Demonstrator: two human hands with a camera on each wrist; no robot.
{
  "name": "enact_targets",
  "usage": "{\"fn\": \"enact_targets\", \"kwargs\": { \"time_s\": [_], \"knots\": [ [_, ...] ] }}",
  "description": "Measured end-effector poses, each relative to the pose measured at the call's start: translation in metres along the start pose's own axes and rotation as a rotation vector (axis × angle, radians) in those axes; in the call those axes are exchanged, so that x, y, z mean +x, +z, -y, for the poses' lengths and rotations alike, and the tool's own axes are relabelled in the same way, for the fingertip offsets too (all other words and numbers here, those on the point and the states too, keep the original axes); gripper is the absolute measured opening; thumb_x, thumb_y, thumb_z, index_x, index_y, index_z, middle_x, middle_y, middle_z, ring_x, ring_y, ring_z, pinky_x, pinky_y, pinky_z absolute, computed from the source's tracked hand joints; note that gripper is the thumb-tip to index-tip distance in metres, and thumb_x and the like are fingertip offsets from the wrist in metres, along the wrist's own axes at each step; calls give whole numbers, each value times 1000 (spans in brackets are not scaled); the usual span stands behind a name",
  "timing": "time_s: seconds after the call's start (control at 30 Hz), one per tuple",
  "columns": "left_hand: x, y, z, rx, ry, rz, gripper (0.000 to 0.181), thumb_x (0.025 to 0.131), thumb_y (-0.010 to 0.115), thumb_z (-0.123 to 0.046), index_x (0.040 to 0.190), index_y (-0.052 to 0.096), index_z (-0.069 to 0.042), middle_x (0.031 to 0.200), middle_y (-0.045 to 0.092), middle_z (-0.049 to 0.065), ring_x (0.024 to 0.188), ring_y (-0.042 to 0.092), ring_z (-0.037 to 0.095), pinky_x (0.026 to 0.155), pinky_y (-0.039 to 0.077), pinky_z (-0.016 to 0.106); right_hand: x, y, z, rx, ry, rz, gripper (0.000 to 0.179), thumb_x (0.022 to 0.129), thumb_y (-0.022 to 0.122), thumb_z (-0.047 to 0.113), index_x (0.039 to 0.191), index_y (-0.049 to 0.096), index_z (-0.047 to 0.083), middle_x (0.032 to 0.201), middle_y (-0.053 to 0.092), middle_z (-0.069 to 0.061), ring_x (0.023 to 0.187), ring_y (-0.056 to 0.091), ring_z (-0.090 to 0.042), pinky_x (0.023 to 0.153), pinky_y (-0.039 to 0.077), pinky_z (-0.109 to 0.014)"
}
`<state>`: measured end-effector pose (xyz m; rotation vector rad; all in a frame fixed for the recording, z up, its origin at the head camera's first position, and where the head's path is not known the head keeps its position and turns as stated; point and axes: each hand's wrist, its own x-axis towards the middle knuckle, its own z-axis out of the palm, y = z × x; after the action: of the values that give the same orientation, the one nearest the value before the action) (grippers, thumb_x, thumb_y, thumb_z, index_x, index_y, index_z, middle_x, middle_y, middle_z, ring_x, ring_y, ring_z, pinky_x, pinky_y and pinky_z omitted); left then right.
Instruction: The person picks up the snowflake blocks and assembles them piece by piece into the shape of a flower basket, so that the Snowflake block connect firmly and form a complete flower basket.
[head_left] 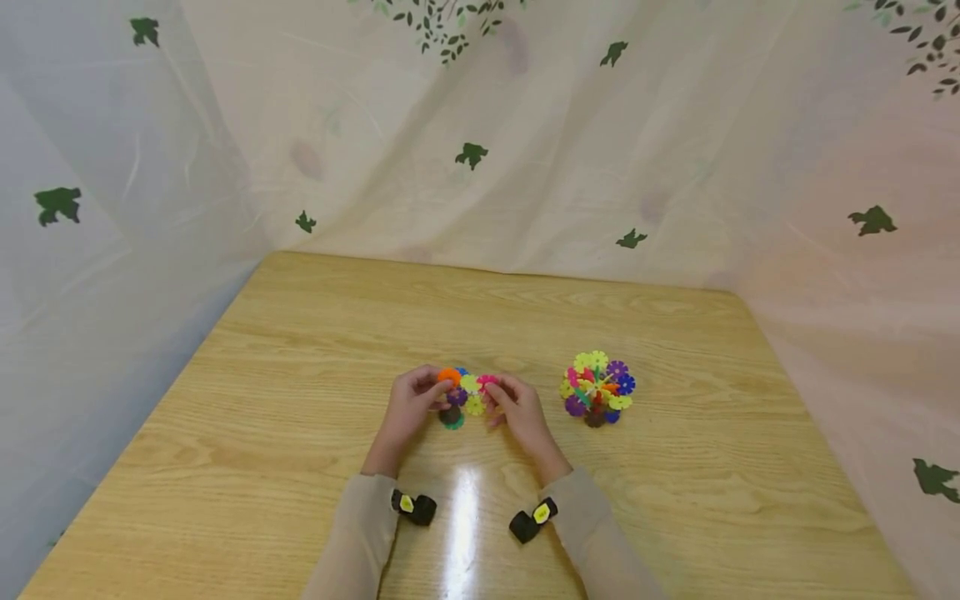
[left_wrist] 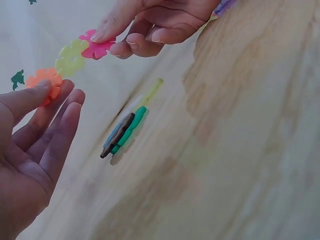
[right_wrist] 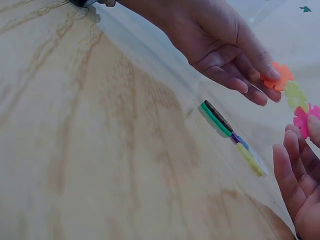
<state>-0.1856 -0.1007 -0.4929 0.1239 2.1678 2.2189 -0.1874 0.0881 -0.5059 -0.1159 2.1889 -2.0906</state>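
Three flower-shaped plastic discs are joined in a row between the hands, above the table. My left hand [head_left: 411, 406] pinches the orange disc [left_wrist: 46, 82] between thumb and fingers. At the other end, my right hand [head_left: 522, 414] pinches the pink disc [left_wrist: 96, 46]. Between them sits the yellow disc [left_wrist: 71, 58], touched by neither hand. Under the row, loose discs lie flat on the wood: a brown disc [right_wrist: 218, 115] overlapping a green disc [right_wrist: 214, 120], with a purple disc [head_left: 457, 396], a blue one and a yellow disc [right_wrist: 248, 159] close by.
To the right of the hands stands a round cluster of many joined colourful discs [head_left: 596, 387]. The wooden table [head_left: 225, 417] meets a pale cloth backdrop [head_left: 390, 167] with green bird shapes behind and at the sides. Each sleeve cuff carries a black wrist camera [head_left: 423, 510].
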Motion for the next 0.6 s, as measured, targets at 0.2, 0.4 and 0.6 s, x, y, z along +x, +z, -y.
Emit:
{"fn": "enact_targets", "kwargs": {
  "time_s": [0.2,0.4,0.6],
  "knots": [
    [0,0,-1,41,-15,3,14,91,64,-1,98,67,10,98,68,27,85,68,21,70,61,24,0,0,1,-12,-46,-38,25,100,54,15,105,63,-8,82,63,-11,65,56,-8,48,54,-22],
    [1,-1,-1,78,-16,17,12,89,66,-1,95,69,10,99,69,25,89,69,27,72,61,23,0,0,1,-18,-74,-42,23,99,54,14,105,65,-5,85,63,-20,65,57,-8,48,54,-21],
    [1,-1,-2,69,-35,4,13,89,64,3,99,70,9,101,70,23,86,69,21,71,60,21,-1,0,1,-66,-95,-49,21,99,55,12,108,67,-3,94,67,-26,67,59,-8,50,56,-22]
  ]
}}
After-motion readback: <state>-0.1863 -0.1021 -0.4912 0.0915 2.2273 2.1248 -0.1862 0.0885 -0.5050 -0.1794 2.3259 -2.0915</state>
